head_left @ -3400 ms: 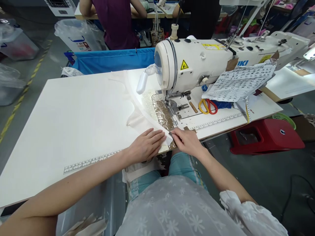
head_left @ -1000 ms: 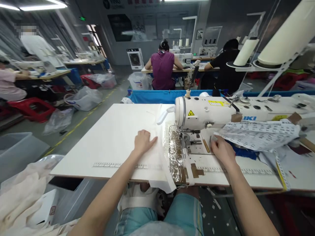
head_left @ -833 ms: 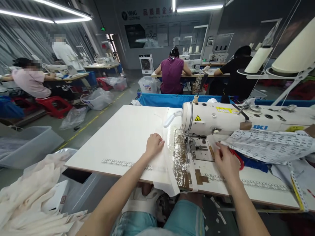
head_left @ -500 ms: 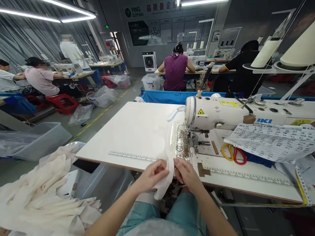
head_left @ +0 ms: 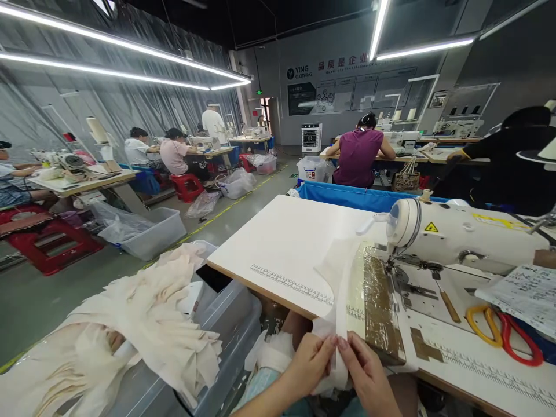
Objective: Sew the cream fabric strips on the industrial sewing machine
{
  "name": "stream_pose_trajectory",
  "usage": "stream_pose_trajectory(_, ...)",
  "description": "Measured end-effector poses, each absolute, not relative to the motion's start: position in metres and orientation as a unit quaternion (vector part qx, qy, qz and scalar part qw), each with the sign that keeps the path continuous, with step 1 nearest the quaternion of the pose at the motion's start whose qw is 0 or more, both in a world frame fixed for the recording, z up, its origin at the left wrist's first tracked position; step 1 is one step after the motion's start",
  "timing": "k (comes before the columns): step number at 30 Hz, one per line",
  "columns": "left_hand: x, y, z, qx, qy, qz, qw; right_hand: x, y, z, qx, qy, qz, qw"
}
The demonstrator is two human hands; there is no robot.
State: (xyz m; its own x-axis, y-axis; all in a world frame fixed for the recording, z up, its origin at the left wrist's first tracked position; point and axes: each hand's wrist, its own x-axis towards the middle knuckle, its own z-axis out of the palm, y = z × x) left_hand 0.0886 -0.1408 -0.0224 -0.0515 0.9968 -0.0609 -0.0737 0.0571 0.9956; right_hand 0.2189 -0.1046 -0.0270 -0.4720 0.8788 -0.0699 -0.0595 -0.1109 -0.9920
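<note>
A thin white fabric piece (head_left: 341, 301) drapes from the white table over its front edge toward my lap. Pinched between fingertips and thumb, its folded edge is held by my left hand (head_left: 309, 362). My right hand (head_left: 368, 370) grips the same edge just beside it, thumbs almost touching. Right of the fabric lies a brown, plastic-wrapped block (head_left: 382, 307), in front of the white sewing machine (head_left: 469, 231). More pale fabric hangs across my lap, partly hidden by my hands.
A heap of cream fabric pieces (head_left: 147, 313) lies over a clear plastic bin (head_left: 230, 330) at left. Scissors with yellow and red handles (head_left: 506, 336), a wooden-handled tool (head_left: 449, 306) and a written paper sheet (head_left: 521, 295) rest at right. Co-workers sit at other machines beyond.
My view has swung left, so the table and machine appear farther right. My hands have come together on the fabric edge, and the fabric now lies partly across the table's front edge.
</note>
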Motion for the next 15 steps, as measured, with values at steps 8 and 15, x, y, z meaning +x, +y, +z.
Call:
stream_pose_trajectory(8, 0.057, -0.161, -0.010, 0.307, 0.451, 0.682, 0.487, 0.262, -0.121, -0.026, -0.456, -0.423, 0.597, 0.507)
stream_pose_trajectory(15, 0.017, -0.179, 0.018, 0.193, 0.368, 0.748, 0.518, 0.317, -0.139, -0.031, -0.460, -0.304, 0.595, 0.585)
